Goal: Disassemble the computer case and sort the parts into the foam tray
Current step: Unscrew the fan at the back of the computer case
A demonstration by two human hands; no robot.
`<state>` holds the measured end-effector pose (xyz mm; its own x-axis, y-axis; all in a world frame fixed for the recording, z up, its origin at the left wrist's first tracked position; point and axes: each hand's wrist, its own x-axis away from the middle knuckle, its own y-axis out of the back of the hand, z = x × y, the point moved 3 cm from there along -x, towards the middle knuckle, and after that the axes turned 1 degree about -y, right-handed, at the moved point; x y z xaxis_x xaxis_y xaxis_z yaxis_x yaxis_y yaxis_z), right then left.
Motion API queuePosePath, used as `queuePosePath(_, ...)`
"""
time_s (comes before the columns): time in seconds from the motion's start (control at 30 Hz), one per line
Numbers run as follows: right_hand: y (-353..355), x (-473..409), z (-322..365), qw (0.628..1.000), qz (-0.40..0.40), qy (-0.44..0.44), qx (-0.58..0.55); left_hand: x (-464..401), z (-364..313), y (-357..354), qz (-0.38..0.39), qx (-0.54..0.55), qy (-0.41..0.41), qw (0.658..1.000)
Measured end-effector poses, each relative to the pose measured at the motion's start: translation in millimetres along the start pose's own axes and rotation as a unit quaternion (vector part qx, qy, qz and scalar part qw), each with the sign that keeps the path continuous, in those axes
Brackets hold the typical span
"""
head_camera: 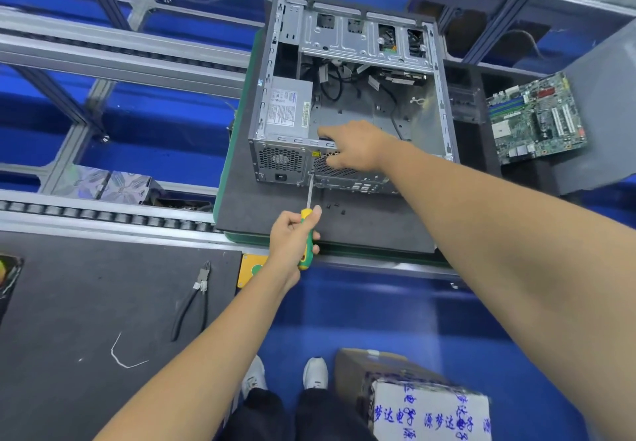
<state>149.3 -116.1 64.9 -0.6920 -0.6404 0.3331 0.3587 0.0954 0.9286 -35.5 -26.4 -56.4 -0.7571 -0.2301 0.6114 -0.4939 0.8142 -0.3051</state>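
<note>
An open metal computer case (347, 96) lies on a dark foam pad (261, 213), its power supply (287, 110) still inside at the near left. My left hand (292, 237) grips a yellow-green screwdriver (305, 234) whose tip meets the case's rear panel beside the power supply. My right hand (354, 146) holds the case's rear top edge, index finger stretched along it, other fingers curled over the fan grille. A green motherboard (537, 118) lies on the dark foam tray (481, 151) at the right. A few small black screws (335, 207) lie on the pad.
Black-handled pliers (192, 303) and a white cable tie (124, 358) lie on the grey mat at the lower left. A roller conveyor (103, 215) runs along the left. A cardboard box with blue writing (430, 406) stands on the blue floor by my feet.
</note>
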Motion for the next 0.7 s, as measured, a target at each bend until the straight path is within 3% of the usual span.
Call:
queuePosePath(0.37, -2, -1, -5, 1.0, -0.003, -0.007, -0.003, 2, 8, -15, -0.016, -0.045, 0.041, 0.998)
queuePosePath(0.7, -1, -1, -2, 1.0, -0.003, 0.0, -0.003, 2, 9, -10, -0.07, -0.119, -0.048, 0.989)
